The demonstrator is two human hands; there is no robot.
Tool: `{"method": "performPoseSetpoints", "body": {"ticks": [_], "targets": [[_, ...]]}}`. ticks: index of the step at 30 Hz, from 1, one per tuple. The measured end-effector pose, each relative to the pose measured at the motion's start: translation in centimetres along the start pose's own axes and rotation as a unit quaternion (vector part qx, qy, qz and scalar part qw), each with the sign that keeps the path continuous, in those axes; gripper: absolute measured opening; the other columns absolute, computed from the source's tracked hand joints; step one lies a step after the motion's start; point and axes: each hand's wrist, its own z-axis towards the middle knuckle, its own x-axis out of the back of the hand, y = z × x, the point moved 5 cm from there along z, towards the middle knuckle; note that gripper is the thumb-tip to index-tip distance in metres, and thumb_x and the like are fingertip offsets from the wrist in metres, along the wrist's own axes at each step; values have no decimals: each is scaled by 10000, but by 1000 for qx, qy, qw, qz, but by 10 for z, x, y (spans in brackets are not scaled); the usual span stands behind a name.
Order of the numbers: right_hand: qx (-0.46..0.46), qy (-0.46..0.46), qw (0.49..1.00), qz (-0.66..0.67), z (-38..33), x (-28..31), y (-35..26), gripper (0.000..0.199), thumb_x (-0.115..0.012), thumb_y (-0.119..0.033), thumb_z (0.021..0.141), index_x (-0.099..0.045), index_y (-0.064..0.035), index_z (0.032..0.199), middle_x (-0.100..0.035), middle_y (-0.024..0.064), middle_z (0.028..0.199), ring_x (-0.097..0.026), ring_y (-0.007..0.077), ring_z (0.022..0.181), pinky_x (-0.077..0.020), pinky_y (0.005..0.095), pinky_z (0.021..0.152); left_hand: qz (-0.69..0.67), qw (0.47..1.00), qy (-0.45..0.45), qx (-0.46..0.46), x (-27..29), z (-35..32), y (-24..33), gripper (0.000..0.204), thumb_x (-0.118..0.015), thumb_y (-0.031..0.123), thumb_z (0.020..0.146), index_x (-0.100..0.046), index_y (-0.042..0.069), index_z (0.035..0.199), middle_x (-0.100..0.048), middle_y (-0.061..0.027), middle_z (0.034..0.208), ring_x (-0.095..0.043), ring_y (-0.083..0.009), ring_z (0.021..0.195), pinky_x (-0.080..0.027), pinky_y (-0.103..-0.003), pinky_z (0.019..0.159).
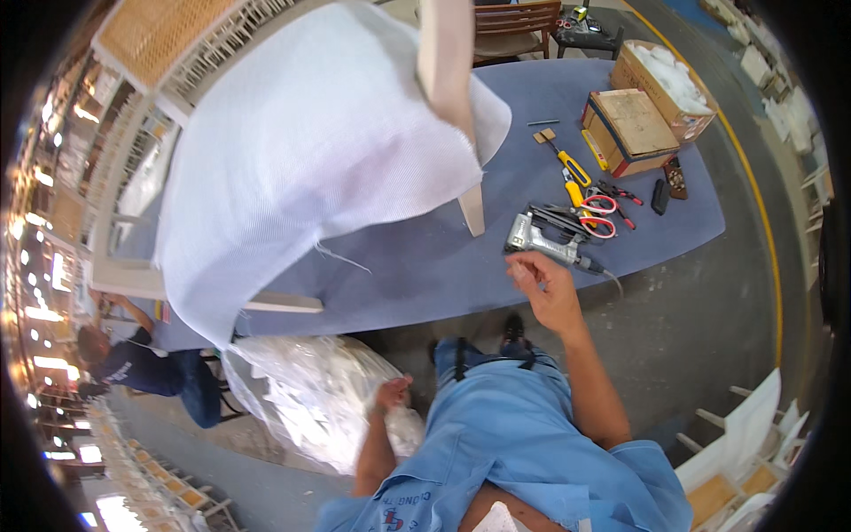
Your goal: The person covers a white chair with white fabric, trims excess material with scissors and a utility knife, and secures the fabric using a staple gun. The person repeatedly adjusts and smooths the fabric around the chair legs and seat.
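Observation:
A chair frame of pale wood, draped with white mesh fabric, lies tipped on the blue-covered table. One loose thread hangs from the fabric's lower edge. My right hand is at the table's near edge, fingers loosely bent and apart, nothing visible in them. Just beyond its fingertips lies a silver staple gun with a hose. Low on the left, my left hand hangs beside a clear plastic bag of white material, its fingers loosely out and seemingly holding nothing.
Red-handled scissors, a yellow-handled screwdriver, pliers and a black object lie past the staple gun. Two cardboard boxes stand at the table's far right. Another person works at the left. Chair frames crowd that side.

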Motion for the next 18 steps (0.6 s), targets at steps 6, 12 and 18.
{"method": "performPoseSetpoints", "body": {"ticks": [6, 12, 18], "targets": [[268, 71, 959, 62, 89, -5, -91, 343, -699, -189, 919, -651, 2, 1199, -685, 120, 1008, -651, 205, 851, -516, 331, 762, 242, 887, 332, -212, -112, -57, 53, 312, -665, 355, 920, -764, 66, 985, -740, -111, 787, -716, -238, 693, -547, -351, 655], [269, -74, 960, 23, 133, -46, -114, 456, -725, -317, 896, -627, 28, 1177, -619, 154, 871, -617, 308, 725, -500, 385, 677, 306, 636, 420, -570, -198, -273, 398, 108, -644, 90, 940, -721, 13, 935, -731, -88, 841, -685, -215, 768, -523, -341, 723], [279, 26, 958, 57, 132, -52, -102, 421, -694, -384, 906, -657, 5, 1064, -600, 141, 779, -605, 332, 668, -484, 418, 610, 531, 414, 329, -662, -270, -367, 593, 405, -572, 123, 971, -573, -9, 1353, -582, -234, 1352, -542, -356, 1292, -414, -418, 1070]]}}
